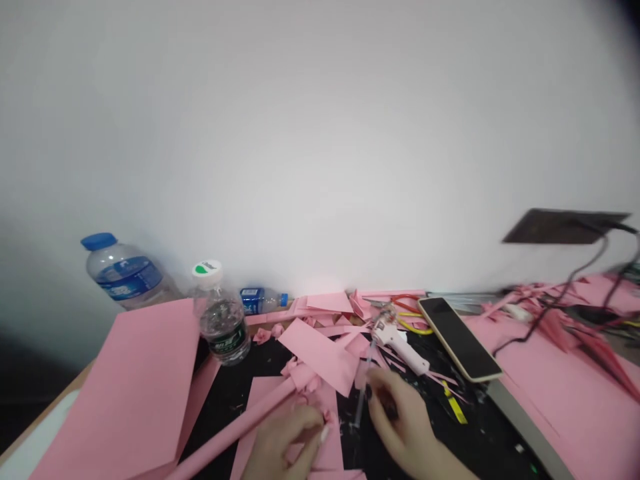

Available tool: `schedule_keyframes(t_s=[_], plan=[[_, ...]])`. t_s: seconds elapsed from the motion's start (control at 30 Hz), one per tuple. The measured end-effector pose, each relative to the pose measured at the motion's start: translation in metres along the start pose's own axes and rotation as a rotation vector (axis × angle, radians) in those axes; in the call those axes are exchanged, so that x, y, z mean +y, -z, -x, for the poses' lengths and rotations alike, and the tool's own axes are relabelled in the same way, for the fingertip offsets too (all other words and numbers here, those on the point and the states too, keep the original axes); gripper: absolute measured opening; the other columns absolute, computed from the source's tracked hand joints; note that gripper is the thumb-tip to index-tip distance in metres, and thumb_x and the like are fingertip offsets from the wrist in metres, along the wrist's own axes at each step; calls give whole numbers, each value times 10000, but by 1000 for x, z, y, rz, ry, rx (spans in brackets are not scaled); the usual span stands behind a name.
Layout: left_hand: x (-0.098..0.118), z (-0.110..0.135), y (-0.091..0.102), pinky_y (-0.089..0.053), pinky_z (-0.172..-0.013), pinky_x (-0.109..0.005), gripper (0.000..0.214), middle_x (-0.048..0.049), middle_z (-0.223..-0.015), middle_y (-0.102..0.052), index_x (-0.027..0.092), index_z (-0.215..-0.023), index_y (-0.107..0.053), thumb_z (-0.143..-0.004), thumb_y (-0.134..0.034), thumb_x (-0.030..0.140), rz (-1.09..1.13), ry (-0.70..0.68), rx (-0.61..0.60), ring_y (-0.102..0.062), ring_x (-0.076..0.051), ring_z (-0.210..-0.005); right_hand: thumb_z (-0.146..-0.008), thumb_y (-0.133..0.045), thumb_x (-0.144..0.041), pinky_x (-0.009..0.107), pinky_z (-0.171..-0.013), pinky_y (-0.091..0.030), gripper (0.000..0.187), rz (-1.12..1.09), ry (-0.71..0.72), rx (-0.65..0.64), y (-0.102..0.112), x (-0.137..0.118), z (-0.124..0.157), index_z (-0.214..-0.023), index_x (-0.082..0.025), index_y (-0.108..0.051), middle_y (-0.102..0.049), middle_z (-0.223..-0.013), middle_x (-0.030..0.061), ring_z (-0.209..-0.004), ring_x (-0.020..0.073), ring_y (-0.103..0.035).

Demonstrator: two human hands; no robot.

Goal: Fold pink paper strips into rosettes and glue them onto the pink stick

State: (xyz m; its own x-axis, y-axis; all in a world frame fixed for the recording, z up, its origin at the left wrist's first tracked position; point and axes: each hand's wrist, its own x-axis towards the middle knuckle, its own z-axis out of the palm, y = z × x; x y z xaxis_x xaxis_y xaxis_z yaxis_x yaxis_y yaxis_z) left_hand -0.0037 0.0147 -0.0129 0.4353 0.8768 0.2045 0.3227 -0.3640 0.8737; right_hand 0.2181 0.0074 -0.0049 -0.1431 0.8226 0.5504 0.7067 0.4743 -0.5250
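On the black-topped bench (pixel 220 407), my left fingers (pixel 305 427) are pinching crumpled pink paper (pixel 323 433) together; my right fingers (pixel 383 393) are curling by a clear rod (pixel 363 393), clamped or not I can't tell. A pink paper tube (pixel 230 427) is lying alongside, a white glue gun (pixel 400 347) and phone (pixel 460 340) are sitting beyond, water bottles (pixel 220 327) standing farther back.

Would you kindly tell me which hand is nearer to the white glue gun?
Right hand, just below the white glue gun; the left hand lies farther off to its lower left.
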Motion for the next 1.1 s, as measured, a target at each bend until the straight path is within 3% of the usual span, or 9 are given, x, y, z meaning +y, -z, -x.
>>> schedule_keyframes(t_s=[0.1,0.2,0.27,0.33,0.4,0.53,0.73,0.93,1.1], plan=[[1,0,-3,-537,-719,-205,170,-47,-839,-705,186,-857,-673,-866,-516,248,87,69,26,-661,-169,-798,-840,-468,-211,360,-763,-509,267,276,-93,182,27,21,-31,-1098,-155,-507,-637,-952,120,-873,243,-612],[3,1,-5,-533,-762,-225,160,-46,-875,-709,188,-866,-672,-852,-520,236,168,79,23,-665,-176,-847,-804,-518,-272,464,-904,-426,473,619,-344,288,65,50,-51,-1230,-80,-443,-583,-1122,202,-1054,339,-538],[4,1,-6,-534,-754,-227,160,-46,-875,-710,188,-859,-672,-849,-520,238,188,84,24,-666,-178,-845,-797,-547,-353,515,-928,-384,615,794,-579,265,85,69,-54,-1302,-49,-374,-514,-1229,248,-1148,401,-468],[5,1,-6,-534,-748,-227,156,-47,-868,-710,185,-850,-669,-844,-522,238,204,97,30,-667,-177,-837,-784,-555,-434,539,-900,-389,711,822,-844,115,96,83,-52,-1349,-71,-322,-476,-1284,251,-1173,431,-449],[6,0,-6,-535,-747,-231,153,-48,-852,-709,181,-833,-664,-839,-522,236,209,107,32,-667,-177,-827,-777,-552,-467,518,-840,-433,684,786,-900,53,99,93,-49,-1317,-85,-375,-546,-1209,228,-1086,415,-530],[5,-1,-6,-535,-763,-240,144,-48,-847,-706,180,-822,-655,-837,-523,233,200,95,32,-668,-181,-839,-753,-568,-435,487,-796,-457,653,774,-916,31,95,100,-50,-1294,-117,-388,-570,-1168,202,-1044,401,-562],[6,0,-5,-544,-737,-247,122,-50,-859,-707,177,-841,-647,-834,-532,217,205,85,29,-671,-184,-839,-738,-561,-490,465,-739,-470,613,762,-911,87,92,101,-53,-1155,-48,-479,-611,-1033,244,-963,412,-597],[7,1,-6,-540,-725,-252,135,-43,-821,-686,165,-828,-651,-835,-519,187,222,78,32,-664,-177,-814,-719,-594,-411,442,-825,-457,762,746,-748,100,99,109,-39,-1312,-4,-343,-570,-1170,267,-1075,386,-559],[12,0,-5,-534,-714,-246,138,-42,-819,-688,163,-803,-651,-838,-520,193,213,88,29,-654,-171,-794,-784,-483,-387,403,-856,-466,638,693,-560,147,109,98,-4,-1302,-29,-381,-565,-1223,237,-1119,350,-552]])
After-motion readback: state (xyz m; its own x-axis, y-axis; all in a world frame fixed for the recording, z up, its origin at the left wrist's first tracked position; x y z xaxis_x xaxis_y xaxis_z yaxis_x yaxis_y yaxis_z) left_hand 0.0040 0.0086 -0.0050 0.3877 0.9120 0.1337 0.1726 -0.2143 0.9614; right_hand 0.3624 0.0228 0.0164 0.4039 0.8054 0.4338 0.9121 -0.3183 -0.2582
